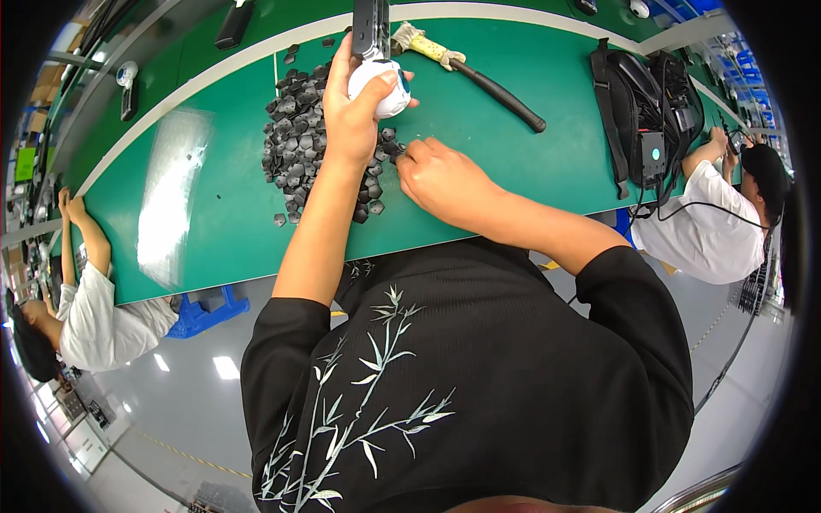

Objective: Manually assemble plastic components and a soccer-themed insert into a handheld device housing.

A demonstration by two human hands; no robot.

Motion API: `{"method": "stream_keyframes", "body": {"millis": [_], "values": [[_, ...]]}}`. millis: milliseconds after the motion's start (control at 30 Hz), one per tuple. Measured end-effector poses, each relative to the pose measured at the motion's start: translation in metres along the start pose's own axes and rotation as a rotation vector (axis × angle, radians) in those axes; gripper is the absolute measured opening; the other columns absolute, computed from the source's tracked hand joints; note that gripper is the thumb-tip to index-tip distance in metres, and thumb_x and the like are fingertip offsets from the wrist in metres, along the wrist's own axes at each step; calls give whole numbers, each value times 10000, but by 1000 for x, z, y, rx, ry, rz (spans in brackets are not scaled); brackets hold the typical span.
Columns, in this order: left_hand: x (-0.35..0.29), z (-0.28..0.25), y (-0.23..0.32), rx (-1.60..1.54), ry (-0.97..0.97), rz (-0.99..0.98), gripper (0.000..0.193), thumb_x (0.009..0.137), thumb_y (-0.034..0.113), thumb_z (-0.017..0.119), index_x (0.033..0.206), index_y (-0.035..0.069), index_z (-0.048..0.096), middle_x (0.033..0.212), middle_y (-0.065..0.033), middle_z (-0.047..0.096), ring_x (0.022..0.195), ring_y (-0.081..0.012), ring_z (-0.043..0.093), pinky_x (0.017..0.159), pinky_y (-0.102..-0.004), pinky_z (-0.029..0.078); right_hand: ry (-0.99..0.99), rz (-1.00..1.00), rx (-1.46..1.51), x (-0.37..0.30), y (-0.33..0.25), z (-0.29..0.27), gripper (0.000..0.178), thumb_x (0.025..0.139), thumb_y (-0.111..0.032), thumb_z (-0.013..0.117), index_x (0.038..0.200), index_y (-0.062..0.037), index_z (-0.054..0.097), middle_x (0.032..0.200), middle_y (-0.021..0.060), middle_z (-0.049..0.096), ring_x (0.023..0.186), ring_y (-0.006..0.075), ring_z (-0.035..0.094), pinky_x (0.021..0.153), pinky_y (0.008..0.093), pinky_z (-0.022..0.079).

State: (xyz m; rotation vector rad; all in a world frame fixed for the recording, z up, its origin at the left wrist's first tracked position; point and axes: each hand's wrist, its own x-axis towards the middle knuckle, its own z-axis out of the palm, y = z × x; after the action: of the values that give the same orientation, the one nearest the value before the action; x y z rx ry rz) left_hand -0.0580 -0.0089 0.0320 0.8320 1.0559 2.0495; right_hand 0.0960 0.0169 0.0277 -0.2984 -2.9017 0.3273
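My left hand [357, 107] is wrapped round a device with a white rounded head [385, 96] and a black handle [370, 30], held up over the table's far side. Beneath my left forearm spreads a pile of small dark grey, angular plastic pieces [295, 128]. My right hand [449, 184] is closed at the pile's right edge, its fingertips pinched against a few dark pieces [389, 144]. Whatever lies between those fingertips is hidden. Beyond it rests a hammer [500, 94] with a black grip and yellow wrapping round its head.
A black backpack [637, 111] with cables lies at the right of the green table [231, 231]. Clear plastic film [175, 188] reflects light on the left. One person [111, 333] sits at left, another [705, 222] at right. A blue stool [209, 312] stands below the table's left edge.
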Motion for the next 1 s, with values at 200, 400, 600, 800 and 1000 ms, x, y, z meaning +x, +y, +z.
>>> {"method": "stream_keyframes", "body": {"millis": [200,400,600,800,1000], "values": [[-1,-5,6,17,-21,-57,554,911,123,492,1419,-38,340,1079,-203,591,835,-302,676,586,-317,565,-8,128,140,9,20,-9,153,812,-97,593,907,-16,681,833,113,629,693,285,605,651,382,516],[-1,-5,6,-24,-22,-76,451,966,189,448,1347,-50,418,1071,-195,595,834,-299,679,586,-319,566,28,272,319,14,25,-28,161,803,-111,591,885,-23,697,823,110,656,696,282,619,649,378,508],[-1,-5,3,-14,9,-61,403,964,199,467,1271,-62,481,1178,-222,555,830,-310,680,587,-322,568,-16,361,390,9,27,-24,180,813,-139,615,934,-32,695,872,109,658,712,286,616,662,378,512],[-2,-5,0,47,7,-29,376,963,206,473,1217,-66,524,1338,-248,440,828,-321,682,594,-329,573,18,204,308,4,10,-6,172,826,-135,617,936,-18,678,882,131,640,745,310,626,677,391,525],[-1,-5,-2,83,-4,-21,364,962,207,478,1197,-64,542,1396,-247,385,828,-322,684,601,-329,576,58,125,212,7,9,6,153,834,-125,602,887,4,665,841,150,621,747,339,631,683,412,537]]}}
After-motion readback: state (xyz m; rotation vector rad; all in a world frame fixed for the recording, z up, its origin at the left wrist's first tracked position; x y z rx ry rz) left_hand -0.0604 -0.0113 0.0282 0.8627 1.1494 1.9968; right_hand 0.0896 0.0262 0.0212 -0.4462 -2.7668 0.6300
